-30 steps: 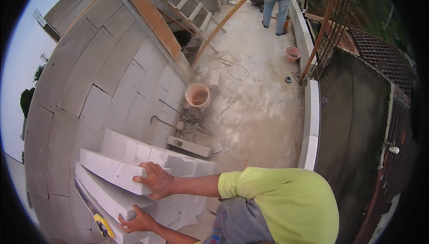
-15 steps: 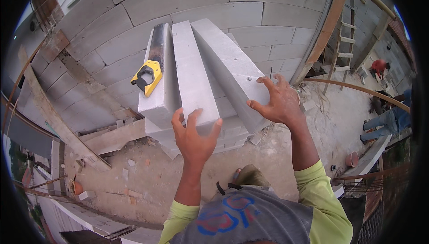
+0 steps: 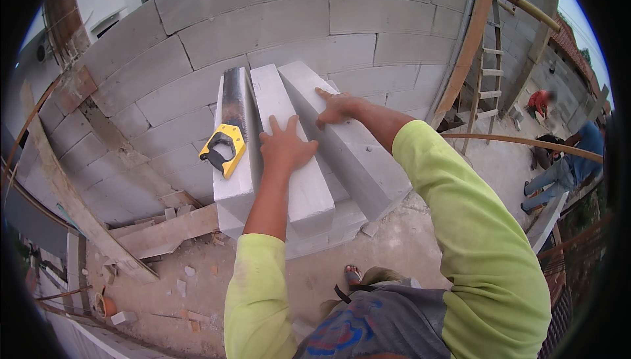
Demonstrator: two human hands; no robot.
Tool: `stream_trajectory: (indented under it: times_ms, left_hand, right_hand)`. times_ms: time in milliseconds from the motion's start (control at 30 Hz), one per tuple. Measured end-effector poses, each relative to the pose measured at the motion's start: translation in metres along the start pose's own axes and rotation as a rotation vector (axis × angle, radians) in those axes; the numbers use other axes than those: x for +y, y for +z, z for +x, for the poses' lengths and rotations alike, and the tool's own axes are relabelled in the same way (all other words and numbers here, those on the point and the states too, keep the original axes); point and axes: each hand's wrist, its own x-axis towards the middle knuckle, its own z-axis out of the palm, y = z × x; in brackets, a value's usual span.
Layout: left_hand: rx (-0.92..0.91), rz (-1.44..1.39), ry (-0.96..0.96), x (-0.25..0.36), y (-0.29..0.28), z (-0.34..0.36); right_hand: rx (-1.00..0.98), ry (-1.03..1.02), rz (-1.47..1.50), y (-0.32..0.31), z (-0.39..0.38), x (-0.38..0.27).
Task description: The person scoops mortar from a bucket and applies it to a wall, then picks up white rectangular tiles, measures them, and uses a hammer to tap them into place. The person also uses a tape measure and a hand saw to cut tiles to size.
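Note:
Three long pale grey lightweight concrete blocks lie side by side on a stack of blocks. My left hand rests on top of the middle block, its fingers spread toward the far end. My right hand reaches farther and lies over the far part of the right block, index finger stretched out at its left edge. A gap separates these two blocks, wider toward me. On the left block lies a handsaw with a yellow and black handle and a dark blade. Neither hand touches the saw.
A block wall rises right behind the stack. A leaning plank stands at left and a wooden ladder at right. Rubble and an orange bucket are on the floor. Other people are at the far right.
Both hands have moved away from me, from the blocks' near ends onto their tops. My right hand has gone farthest and also left. The saw still lies on the left block.

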Motion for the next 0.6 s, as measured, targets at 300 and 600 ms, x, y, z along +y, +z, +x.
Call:
stream_trajectory:
  times_ms: [300, 600]
  left_hand:
    - [0.038, 0.040, -0.005, -0.003, 0.000, 0.002]
    - [0.051, 0.291, -0.080, 0.017, 0.029, 0.023]
  right_hand:
    - [-0.117, -0.054, 0.084, -0.016, -0.117, 0.101]
    - [-0.175, 0.110, -0.059, -0.016, -0.314, 0.297]
